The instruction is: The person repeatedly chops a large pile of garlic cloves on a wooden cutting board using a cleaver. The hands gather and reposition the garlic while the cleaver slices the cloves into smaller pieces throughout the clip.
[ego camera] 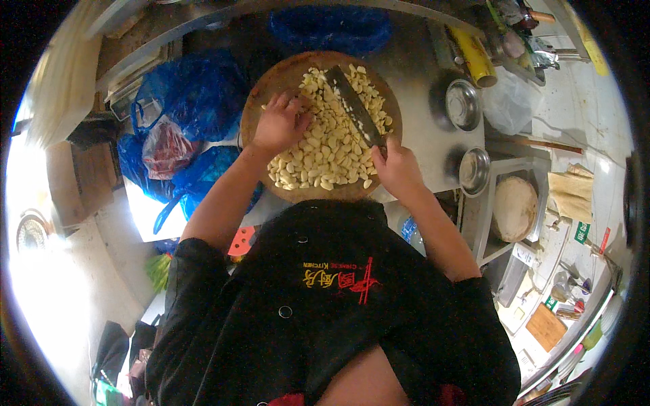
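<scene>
A heap of peeled garlic cloves (325, 147) covers much of a round wooden chopping board (284, 68). My right hand (398, 170) grips the handle end of a cleaver (355, 106) at the board's right side. The dark blade lies slantwise over the garlic, its far end pointing up and left, with pale garlic bits stuck to it. On the heap's left side rests my left hand (284, 122), fingers bent over the cloves at the board's left part. Whether the fingers hold any clove cannot be told.
Blue plastic bags (203, 96) and a clear bag with reddish contents (167, 147) crowd the left. Two metal bowls (463, 105) (475, 171) stand at the right. A yellow cylinder (472, 56) lies at the upper right. Another blue bag (330, 30) sits beyond the board.
</scene>
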{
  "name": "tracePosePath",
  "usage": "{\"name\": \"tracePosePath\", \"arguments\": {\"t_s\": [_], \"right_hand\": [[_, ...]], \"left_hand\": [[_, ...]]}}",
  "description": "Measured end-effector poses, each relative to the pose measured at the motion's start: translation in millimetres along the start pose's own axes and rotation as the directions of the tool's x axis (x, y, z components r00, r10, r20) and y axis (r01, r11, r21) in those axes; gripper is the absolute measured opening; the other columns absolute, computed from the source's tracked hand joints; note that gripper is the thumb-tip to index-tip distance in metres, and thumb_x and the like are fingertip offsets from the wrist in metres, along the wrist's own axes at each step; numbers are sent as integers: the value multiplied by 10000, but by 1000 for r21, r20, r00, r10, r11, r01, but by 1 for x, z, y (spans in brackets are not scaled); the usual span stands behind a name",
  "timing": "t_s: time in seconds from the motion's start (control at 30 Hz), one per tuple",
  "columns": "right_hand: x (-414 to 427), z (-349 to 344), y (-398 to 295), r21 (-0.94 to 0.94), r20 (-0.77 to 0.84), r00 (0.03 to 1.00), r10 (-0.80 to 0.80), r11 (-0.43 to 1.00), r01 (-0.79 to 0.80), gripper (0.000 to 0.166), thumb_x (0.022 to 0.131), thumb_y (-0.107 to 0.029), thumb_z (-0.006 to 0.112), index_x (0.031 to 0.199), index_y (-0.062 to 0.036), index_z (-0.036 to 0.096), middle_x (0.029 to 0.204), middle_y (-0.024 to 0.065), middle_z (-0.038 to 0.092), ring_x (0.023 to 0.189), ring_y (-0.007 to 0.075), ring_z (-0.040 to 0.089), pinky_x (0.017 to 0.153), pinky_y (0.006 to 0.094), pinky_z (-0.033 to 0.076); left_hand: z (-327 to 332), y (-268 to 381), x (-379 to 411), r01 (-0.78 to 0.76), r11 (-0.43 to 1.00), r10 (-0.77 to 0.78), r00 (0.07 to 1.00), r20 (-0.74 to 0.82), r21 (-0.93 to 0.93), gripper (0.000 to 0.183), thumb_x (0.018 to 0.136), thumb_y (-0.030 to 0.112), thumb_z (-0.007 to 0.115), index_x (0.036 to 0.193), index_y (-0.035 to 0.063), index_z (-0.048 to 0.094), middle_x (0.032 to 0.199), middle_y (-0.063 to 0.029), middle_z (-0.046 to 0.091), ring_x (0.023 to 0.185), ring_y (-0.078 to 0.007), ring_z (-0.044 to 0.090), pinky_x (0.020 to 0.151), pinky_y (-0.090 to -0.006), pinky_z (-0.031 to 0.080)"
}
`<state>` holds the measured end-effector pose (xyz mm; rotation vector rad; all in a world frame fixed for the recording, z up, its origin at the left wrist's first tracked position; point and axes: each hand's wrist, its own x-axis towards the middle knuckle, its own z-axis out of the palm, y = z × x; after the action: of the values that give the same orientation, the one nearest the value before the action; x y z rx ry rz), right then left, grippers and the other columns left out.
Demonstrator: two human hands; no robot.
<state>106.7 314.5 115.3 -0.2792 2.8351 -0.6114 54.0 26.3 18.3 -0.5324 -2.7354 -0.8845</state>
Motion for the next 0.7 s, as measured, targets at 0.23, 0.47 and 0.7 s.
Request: {"name": "tracePosePath", "arguments": {"t_s": [0.23,0.47,0.7], "right_hand": [[8,27,6,-46,134,976,172,985,-167,312,972,-257,600,1101,19,530,719,243,664,682,456,666,641,541,557],[8,6,5,-27,61,998,12,1000,-10,324,976,-265,599,1102,26,535,723,238,668,651,433,668,629,537,551],[6,32,3,-6,89,992,91,996,-91,298,970,-258,616,1058,15,535,725,252,663,689,452,670,631,539,549]], "left_hand": [[11,-3,3,-14,998,13,1000,-17,-62,244,881,201,716,1098,90,702,1160,-158,638,1088,-406,585,935,-484,519],[5,-5,0,5,999,-4,1000,26,-54,239,887,200,717,1107,109,700,1236,-163,629,1176,-401,570,988,-500,503],[4,7,8,-58,997,59,998,1,-46,216,864,197,726,1056,101,708,1145,-113,657,1103,-358,589,944,-455,514]]}}
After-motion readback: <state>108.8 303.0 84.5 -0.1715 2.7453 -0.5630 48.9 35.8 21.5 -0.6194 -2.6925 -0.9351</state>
